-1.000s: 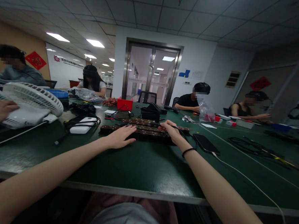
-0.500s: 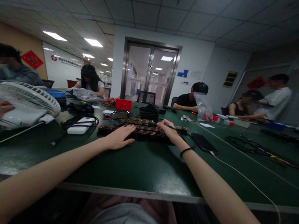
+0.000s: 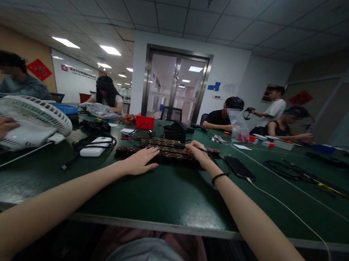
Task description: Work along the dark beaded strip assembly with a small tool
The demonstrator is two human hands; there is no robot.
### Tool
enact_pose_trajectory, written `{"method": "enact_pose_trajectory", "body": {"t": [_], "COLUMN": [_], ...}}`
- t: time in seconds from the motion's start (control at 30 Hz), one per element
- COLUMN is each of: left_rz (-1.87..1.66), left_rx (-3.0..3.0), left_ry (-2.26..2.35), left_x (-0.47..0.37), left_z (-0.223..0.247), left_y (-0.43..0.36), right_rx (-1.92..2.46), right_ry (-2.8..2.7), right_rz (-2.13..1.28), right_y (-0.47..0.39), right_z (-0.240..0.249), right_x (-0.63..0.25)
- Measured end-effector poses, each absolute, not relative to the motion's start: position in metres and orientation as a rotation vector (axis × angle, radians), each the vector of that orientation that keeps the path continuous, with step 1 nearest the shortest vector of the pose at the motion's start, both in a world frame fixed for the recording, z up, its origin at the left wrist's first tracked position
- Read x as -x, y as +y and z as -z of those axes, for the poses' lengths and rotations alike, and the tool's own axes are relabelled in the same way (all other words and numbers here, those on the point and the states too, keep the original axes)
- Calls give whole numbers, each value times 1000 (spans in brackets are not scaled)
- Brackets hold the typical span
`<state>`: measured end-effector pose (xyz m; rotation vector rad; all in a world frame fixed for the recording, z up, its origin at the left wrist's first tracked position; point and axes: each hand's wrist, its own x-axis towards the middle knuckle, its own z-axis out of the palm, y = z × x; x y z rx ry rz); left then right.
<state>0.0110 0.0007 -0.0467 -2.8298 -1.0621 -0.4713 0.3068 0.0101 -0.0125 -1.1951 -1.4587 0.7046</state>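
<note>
Long dark strips [image 3: 173, 154] with shiny copper-coloured edges lie side by side across the table in front of me. My left hand [image 3: 140, 161] rests flat on their left part, fingers stretched out and holding nothing. Over the right part, my right hand [image 3: 197, 152] is closed in a pen grip on a black corded tool [image 3: 178, 145], which looks like a soldering iron. It points left, and its tip is too small and dark to make out. The cord trails from this hand to the right. Just behind the strips stands a black box-like device [image 3: 174, 131].
At left, another person's hand [image 3: 0, 129] touches a white fan [image 3: 34, 122]. A white power bank [image 3: 95, 147] lies among black cables. A phone [image 3: 239, 167] with a white cable lies at right. A red bin [image 3: 144, 121] stands behind. Several people sit around the table.
My hands stay almost where they were on the strips. In the right background, a standing person has moved left and holds a dark object. The view has shifted slightly.
</note>
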Motion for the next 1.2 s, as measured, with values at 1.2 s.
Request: {"method": "enact_pose_trajectory", "body": {"t": [1.2], "left_rz": [392], "left_rx": [2824], "left_ry": [-1082], "left_x": [-12], "left_z": [46], "left_y": [1], "right_rx": [1228], "right_ry": [-1487], "right_rz": [-670], "right_y": [10], "right_z": [11], "right_x": [-307]}}
